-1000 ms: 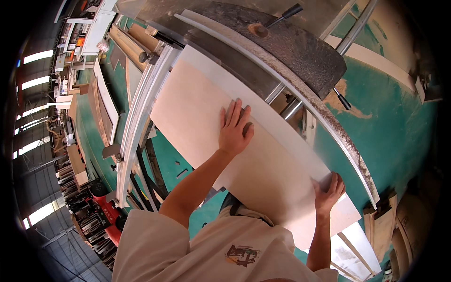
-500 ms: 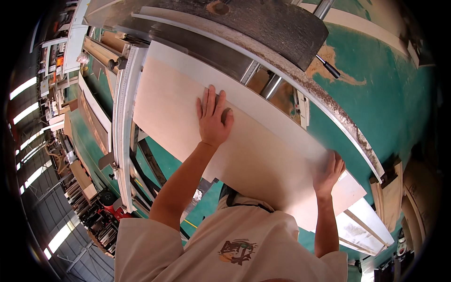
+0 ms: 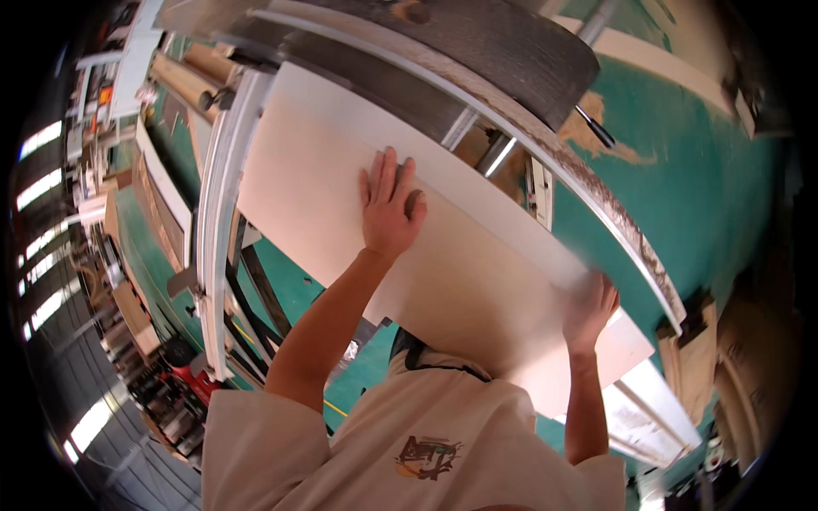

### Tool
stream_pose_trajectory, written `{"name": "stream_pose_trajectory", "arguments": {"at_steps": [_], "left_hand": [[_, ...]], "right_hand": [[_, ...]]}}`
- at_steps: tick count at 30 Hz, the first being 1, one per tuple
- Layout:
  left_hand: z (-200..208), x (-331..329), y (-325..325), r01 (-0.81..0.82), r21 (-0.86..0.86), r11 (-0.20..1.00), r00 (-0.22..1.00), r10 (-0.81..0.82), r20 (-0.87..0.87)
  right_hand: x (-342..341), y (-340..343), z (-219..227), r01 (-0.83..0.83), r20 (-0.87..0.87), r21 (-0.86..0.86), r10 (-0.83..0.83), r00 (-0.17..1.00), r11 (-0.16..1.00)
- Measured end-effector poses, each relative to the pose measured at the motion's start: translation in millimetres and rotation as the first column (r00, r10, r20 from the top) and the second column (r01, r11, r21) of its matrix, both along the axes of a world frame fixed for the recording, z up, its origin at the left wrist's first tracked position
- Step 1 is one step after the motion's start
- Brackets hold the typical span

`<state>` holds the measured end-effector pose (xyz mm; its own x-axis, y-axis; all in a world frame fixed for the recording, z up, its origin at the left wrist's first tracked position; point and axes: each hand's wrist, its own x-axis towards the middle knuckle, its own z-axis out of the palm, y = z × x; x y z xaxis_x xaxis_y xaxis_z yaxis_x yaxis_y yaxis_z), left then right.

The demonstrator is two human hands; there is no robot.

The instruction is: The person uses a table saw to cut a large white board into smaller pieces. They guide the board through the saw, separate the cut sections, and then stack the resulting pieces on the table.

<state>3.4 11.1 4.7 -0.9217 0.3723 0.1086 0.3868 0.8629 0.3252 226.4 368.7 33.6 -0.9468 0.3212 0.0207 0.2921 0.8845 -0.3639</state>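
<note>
A long pale board [image 3: 477, 281] lies slantwise in front of me, its near edge close to my waist. A lighter strip runs along its far side. My left hand [image 3: 392, 204] rests flat on the upper face, fingers spread, just left of the board's middle. Toward the right end, my right hand [image 3: 590, 315] is bent over the board near its far edge with the fingers curled. Part of that hand is smeared. At the board's left end stands a silvery fence rail [image 3: 228, 204] of a large machine.
Beyond the board runs a long metal edge [image 3: 588, 175] under a dark machine cover [image 3: 503, 47] with a black-handled lever [image 3: 596, 128]. Sawdust [image 3: 588, 119] lies on the green floor [image 3: 682, 204]. White panels [image 3: 648, 409] and wooden pieces [image 3: 694, 358] stand at right; stacked stock fills the left.
The view has shifted slightly, so board and machine sit a little differently in it. Both hands keep nearly the same places on the board.
</note>
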Motion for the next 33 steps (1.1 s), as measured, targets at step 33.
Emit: {"name": "stream_pose_trajectory", "arguments": {"at_steps": [33], "left_hand": [[10.5, 48.3, -70.8, -0.275, 0.27, 0.923, 0.924, 0.331, -0.191]], "right_hand": [[246.0, 6.8, 24.1, 0.597, 0.103, 0.165, -0.615, 0.782, 0.785]]}}
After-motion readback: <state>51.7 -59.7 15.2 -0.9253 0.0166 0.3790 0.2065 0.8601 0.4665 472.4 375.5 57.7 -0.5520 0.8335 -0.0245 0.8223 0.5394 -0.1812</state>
